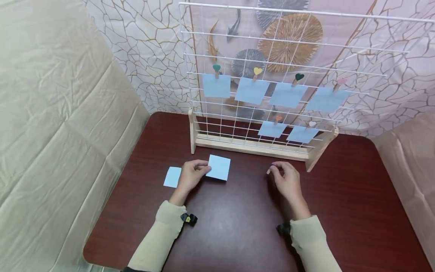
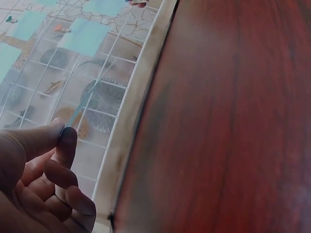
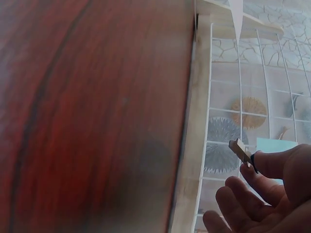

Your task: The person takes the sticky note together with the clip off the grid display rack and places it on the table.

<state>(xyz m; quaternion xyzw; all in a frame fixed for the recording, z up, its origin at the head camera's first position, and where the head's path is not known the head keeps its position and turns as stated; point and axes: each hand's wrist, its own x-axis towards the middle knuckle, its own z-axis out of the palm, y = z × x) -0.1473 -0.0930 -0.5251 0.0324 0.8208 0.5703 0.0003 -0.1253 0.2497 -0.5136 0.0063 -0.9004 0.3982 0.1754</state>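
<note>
My left hand [image 1: 193, 174] pinches a light blue square of paper [image 1: 219, 167] by its left edge, thumb on top. Seen edge-on in the left wrist view, the paper [image 2: 83, 104] is a thin strip between thumb and fingertip. A second blue paper [image 1: 172, 177] lies on the table, partly behind the left hand. My right hand [image 1: 288, 181] pinches a small wooden clothespin [image 3: 240, 151] between thumb and index finger, its tip pointing away from the hand. A bit of purple shows at the fingertips in the head view; the fingers cover most of that end.
A white wire grid [image 1: 234, 132] stands in a wooden base [image 1: 251, 149] at the table's back. Four blue papers [image 1: 252, 90] hang in an upper row and two [image 1: 272, 129] lower, on heart-topped clothespins [image 1: 257, 71]. The dark red table [image 1: 231, 226] spreads below both hands.
</note>
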